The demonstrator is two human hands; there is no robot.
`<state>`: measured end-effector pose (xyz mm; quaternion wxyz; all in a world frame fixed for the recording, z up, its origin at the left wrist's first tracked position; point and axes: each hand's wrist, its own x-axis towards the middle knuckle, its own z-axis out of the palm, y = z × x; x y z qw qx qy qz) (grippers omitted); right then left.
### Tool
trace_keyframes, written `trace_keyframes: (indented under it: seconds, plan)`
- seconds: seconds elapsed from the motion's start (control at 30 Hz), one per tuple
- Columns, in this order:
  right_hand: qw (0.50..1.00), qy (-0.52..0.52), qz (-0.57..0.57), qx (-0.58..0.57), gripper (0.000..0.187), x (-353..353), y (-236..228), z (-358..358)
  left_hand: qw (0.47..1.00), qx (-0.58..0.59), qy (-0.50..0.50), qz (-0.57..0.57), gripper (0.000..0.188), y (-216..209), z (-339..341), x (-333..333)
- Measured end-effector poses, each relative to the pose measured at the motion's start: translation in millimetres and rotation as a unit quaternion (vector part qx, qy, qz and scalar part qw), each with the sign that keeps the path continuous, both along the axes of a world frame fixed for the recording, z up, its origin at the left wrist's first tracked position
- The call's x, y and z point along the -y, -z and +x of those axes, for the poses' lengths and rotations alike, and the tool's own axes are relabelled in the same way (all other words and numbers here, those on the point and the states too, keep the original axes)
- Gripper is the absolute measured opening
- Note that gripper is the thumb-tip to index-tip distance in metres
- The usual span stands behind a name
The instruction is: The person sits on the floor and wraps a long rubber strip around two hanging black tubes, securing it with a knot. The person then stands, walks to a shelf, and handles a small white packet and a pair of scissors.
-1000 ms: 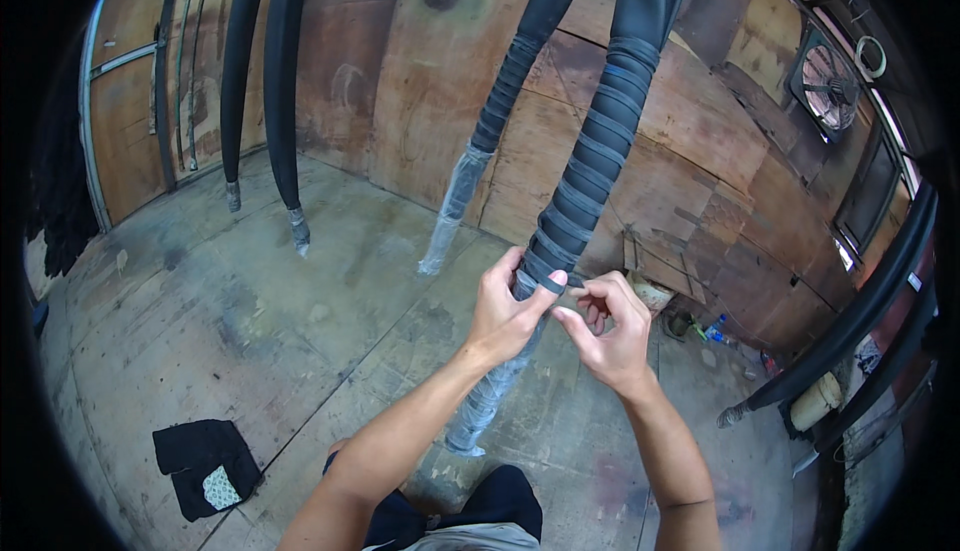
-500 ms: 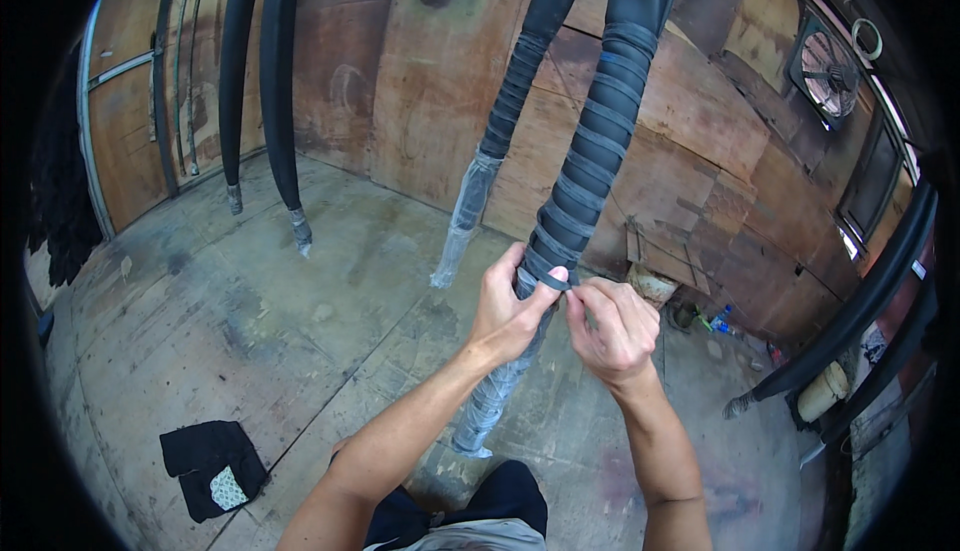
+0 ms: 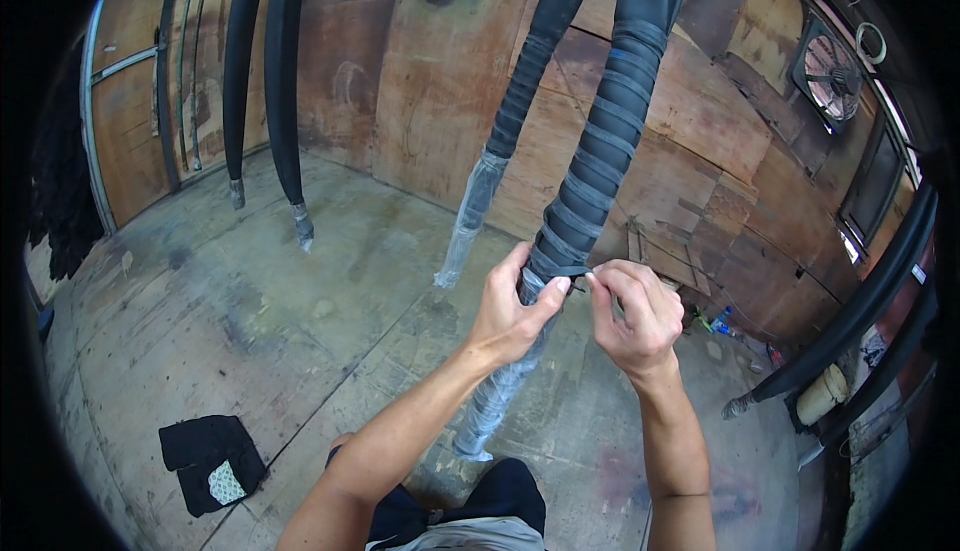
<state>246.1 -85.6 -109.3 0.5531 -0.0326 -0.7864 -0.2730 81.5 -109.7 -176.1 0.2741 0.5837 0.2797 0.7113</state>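
A long black bundle [image 3: 592, 166] hangs down in front of me, spiral-wrapped with a dark strip [image 3: 565, 272]. Clear plastic [image 3: 498, 396] covers its lower end. My left hand [image 3: 515, 313] is closed round the bundle where the plastic meets the wrapping, its thumb across the front. Just to the right, my right hand [image 3: 638, 316] pinches the strip between thumb and fingertips and holds it taut away from the bundle. A short dark end sticks out by the left thumb. Behind hangs a second black bundle [image 3: 525, 81], also strip-wrapped and plastic-covered at its tip.
Two more black bundles [image 3: 283, 81] hang at the far left, and others [image 3: 850, 321] at the right. Wooden panels [image 3: 440, 71] line the wall, with a fan [image 3: 832, 76] at upper right. A black cloth [image 3: 205, 446] lies on the floor at lower left.
My right hand has moved to the right, drawing the strip out from the bundle. The left thumb has shifted slightly down; the left hand still grips the bundle.
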Motion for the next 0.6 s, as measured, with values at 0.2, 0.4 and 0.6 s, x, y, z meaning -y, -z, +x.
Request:
trace_keyframes:
  seconds: [0.2, 0.4, 0.6]
  plan:
    - [0.999, 0.003, 0.021, 0.031, 0.024, -6, 13, 4, 1.0, 0.018, 0.019, 0.006, 0.05, 2, 0, 0]
    - [0.998, 0.016, 0.045, 0.036, 0.025, -16, 21, 5, 0.999, 0.014, 0.005, 0.046, 0.048, 3, 1, -5]
    - [0.998, 0.016, 0.05, 0.034, 0.026, -25, 28, 7, 0.998, 0.014, 0.014, 0.063, 0.05, 7, 1, -12]
